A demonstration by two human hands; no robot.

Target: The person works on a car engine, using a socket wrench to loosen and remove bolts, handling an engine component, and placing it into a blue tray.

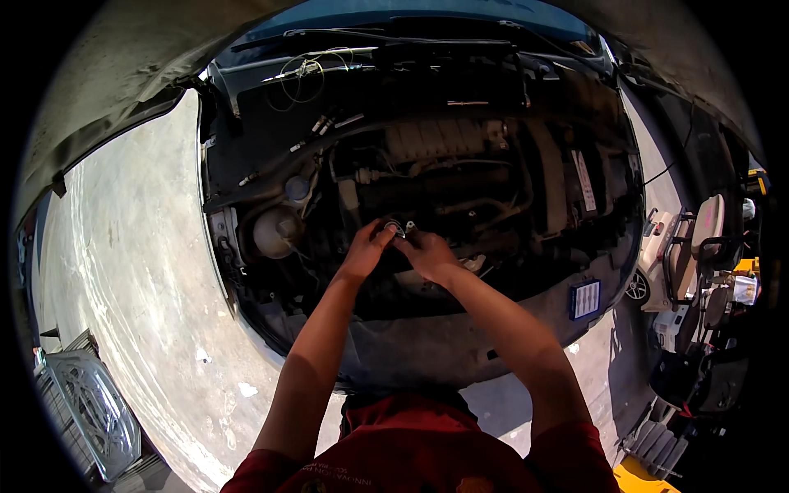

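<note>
Both my hands meet over the middle of an open car engine bay [444, 185]. Between my left hand [370, 246] and my right hand [429, 253] is a small shiny metal part [395, 228], round in outline; its exact kind is too small to tell. The left thumb and fingers are closed on it. My right fingers are closed beside it, at a small light-coloured piece [410, 224] whose link to the metal part I cannot make out. Dark hoses and engine parts lie below my hands.
A round coolant tank [278, 232] stands left of my hands. Several small metal tools [320, 123] and a coiled thin cable [302, 78] lie toward the windscreen. A blue-edged box [585, 300] rests on the front right edge. The raised bonnet [140, 74] hangs overhead.
</note>
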